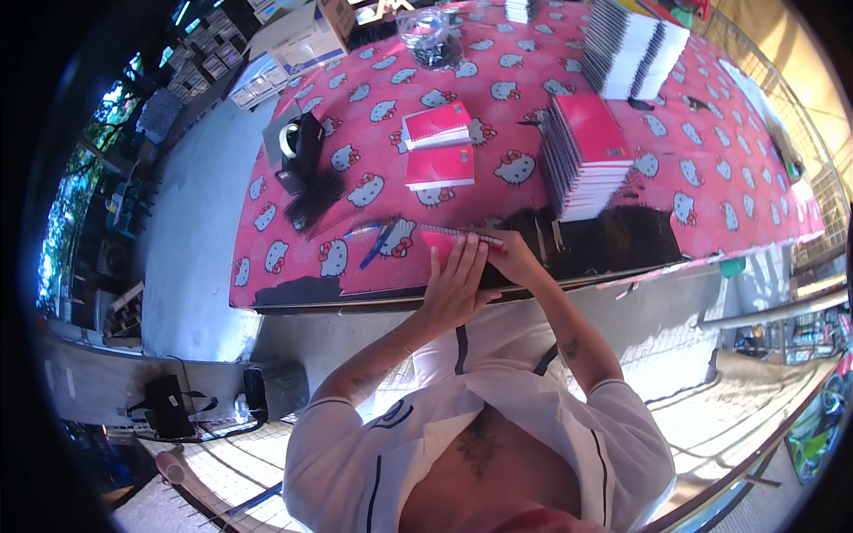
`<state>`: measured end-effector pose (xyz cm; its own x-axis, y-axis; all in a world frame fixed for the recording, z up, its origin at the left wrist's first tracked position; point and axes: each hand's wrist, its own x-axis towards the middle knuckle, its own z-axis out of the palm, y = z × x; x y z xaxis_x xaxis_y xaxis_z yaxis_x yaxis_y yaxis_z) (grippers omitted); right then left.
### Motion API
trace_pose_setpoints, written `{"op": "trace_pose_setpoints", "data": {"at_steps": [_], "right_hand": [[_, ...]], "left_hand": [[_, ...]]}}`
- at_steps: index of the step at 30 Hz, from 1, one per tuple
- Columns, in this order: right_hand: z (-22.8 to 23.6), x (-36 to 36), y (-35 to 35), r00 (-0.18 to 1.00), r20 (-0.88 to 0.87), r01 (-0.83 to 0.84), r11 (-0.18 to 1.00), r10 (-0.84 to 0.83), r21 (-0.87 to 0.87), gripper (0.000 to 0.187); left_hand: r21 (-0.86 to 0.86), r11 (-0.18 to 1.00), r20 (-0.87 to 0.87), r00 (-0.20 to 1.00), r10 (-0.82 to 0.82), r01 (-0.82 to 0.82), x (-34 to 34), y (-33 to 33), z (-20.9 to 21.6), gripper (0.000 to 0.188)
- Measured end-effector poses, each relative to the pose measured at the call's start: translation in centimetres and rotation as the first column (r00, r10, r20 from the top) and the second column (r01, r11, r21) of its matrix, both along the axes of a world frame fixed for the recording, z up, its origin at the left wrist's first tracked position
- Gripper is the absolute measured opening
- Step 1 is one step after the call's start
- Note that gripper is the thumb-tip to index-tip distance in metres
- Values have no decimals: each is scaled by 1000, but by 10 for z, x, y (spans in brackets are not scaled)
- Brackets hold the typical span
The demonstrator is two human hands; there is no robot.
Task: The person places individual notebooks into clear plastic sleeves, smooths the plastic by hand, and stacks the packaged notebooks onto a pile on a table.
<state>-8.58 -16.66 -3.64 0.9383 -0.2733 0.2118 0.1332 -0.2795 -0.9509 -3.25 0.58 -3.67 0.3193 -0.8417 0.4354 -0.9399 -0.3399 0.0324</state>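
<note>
your left hand laid flat, fingers extended, over a pink spiral notebook at the near edge of the table, your right hand at the notebook's right end, its grip too hidden to tell, a blue pen to the left

No lettering can be read. The carton at eleven o'clock bears blurred print, the notebook at twelve a tiny label.
</note>
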Motion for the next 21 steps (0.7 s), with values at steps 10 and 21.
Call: {"op": "trace_pose_setpoints", "data": {"at_steps": [10,21], "right_hand": [[-5,2,-7,998,10,-58,998,58,21,27],[-8,4,-10,992,-37,-118,993,118,23,24]], "left_hand": [[-121,993,11,1000,-6,8,12,-16,31,57],[-86,993,-59,994,-89,84,8,-17,40,55]]}}
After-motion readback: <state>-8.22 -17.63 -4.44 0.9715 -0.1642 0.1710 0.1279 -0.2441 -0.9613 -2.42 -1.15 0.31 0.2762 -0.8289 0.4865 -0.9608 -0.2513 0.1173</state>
